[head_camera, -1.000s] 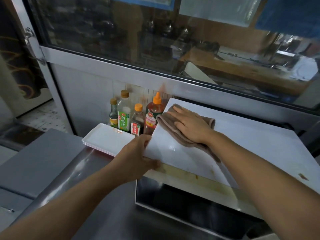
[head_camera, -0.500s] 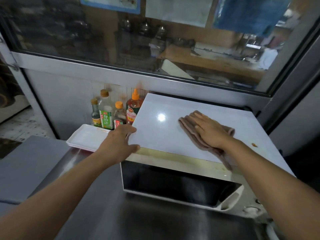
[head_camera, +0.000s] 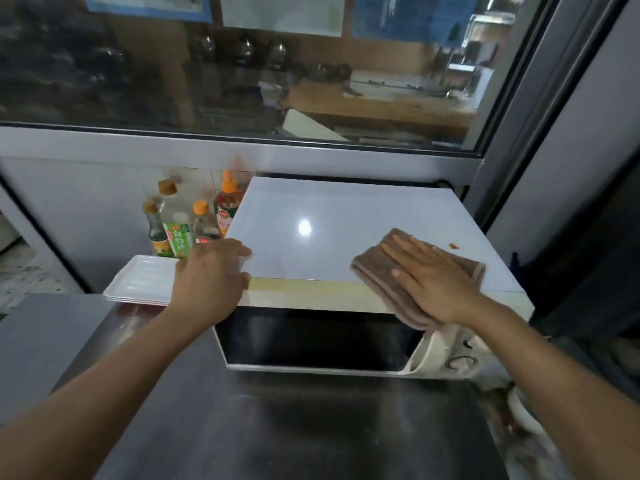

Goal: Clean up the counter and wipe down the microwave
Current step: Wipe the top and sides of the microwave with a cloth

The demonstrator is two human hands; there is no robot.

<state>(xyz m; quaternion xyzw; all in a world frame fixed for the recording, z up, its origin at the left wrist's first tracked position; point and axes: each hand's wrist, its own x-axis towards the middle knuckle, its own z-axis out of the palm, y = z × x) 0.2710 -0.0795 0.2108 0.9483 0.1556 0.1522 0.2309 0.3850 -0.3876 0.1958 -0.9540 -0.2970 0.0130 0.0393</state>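
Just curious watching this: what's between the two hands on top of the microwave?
In the head view, only bare white microwave top with a bright light reflection lies between the left hand and the right hand, which presses the brown cloth.

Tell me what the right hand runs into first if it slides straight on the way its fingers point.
The right hand points up-left across the microwave top. The white surface ahead looks bare as far as its back left edge; the orange-capped sauce bottle stands just beyond, though depth is unclear.
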